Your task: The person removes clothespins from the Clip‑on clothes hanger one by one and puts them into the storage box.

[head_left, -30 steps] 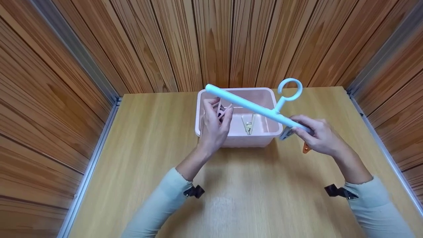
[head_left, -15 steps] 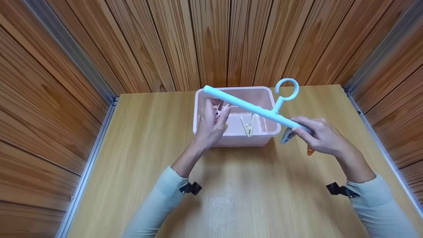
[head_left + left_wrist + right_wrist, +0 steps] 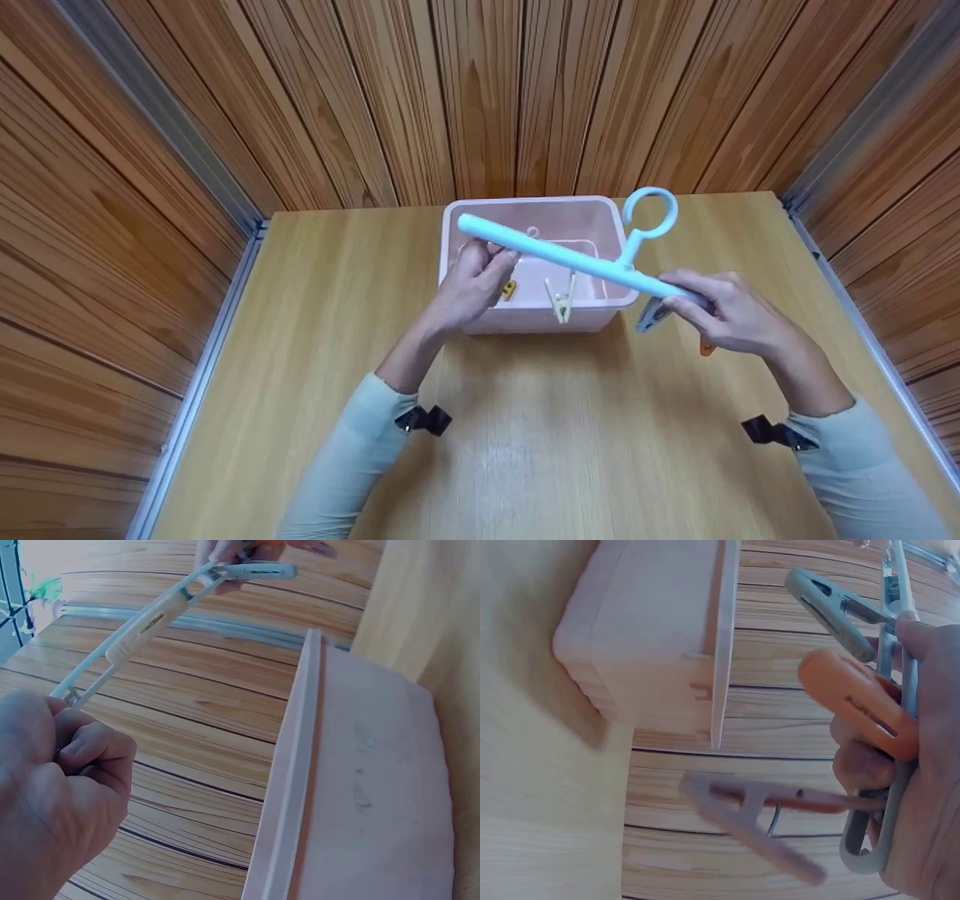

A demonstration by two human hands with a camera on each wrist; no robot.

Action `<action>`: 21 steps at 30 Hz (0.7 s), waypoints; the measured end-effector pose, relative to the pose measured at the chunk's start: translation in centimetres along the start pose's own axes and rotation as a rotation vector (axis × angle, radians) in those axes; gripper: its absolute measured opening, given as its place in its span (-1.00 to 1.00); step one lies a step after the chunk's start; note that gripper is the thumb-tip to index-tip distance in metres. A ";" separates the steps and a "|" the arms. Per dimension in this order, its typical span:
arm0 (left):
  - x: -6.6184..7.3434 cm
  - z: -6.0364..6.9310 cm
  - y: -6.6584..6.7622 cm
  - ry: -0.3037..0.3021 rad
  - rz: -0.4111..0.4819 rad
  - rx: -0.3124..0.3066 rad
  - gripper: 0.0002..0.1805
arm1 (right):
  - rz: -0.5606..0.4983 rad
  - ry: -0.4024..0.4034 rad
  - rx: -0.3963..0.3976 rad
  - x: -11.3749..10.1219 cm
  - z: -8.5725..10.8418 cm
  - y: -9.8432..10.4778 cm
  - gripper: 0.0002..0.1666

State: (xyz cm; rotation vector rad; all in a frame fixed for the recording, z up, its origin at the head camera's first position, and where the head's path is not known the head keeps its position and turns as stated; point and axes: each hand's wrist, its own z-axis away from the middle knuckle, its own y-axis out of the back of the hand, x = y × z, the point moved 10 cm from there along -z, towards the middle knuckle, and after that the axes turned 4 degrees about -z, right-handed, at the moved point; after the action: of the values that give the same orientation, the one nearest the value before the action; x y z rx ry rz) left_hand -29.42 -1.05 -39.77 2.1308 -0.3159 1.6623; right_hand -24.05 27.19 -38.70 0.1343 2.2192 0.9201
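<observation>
A light blue clothes hanger with a ring-shaped hook is held tilted above a pink bin. My right hand grips its right end, fingers wrapped round the bar. Clipped along the bar are a grey clothespin, an orange clothespin, a pink clothespin and a cream clothespin. My left hand is at the bar's left end with fingers curled tightly, pinching a clothespin mostly hidden behind the fingers and bar. Whether that clothespin bites the bar cannot be seen.
The pink bin stands on the wooden table near the back wall. Inside it, a small yellow piece shows beside my left hand. Wood-panelled walls enclose the table at the back and on both sides.
My left hand has moved slightly down and left, its fingers closing with the clothespin at the bar's end. The hanger's left end has dipped. The right hand has barely moved.
</observation>
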 end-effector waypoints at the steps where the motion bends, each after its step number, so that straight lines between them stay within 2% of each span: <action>1: 0.1 0.0 0.0 -0.004 0.018 -0.008 -0.56 | 0.003 0.000 0.001 0.0 -0.1 0.0 -0.49; 7: 0.2 -0.2 0.0 -0.011 0.002 0.041 -0.56 | 0.071 -0.026 0.029 0.1 -0.3 0.2 -0.51; 10: 0.4 -0.2 0.1 -0.017 -0.025 0.104 -0.65 | 0.095 -0.030 0.054 0.3 -0.3 0.2 -0.52; 15: 1.3 -0.1 0.7 -0.093 -0.093 0.243 -0.73 | 0.103 -0.013 0.091 0.4 -0.3 0.5 -0.51; 18: 1.4 -0.2 0.9 -0.120 -0.103 0.278 -0.68 | 0.112 -0.009 0.105 0.3 -0.4 0.7 -0.52; 21: 0.9 -0.1 0.8 -0.103 -0.081 0.295 -0.68 | 0.129 -0.018 0.114 0.5 -0.3 0.7 -0.54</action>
State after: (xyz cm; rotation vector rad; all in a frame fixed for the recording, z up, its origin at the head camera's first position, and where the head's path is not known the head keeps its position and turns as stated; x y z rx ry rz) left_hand -29.63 -1.61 -38.71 2.4124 -0.0121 1.6406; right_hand -24.76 27.72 -38.35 0.3406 2.2676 0.8570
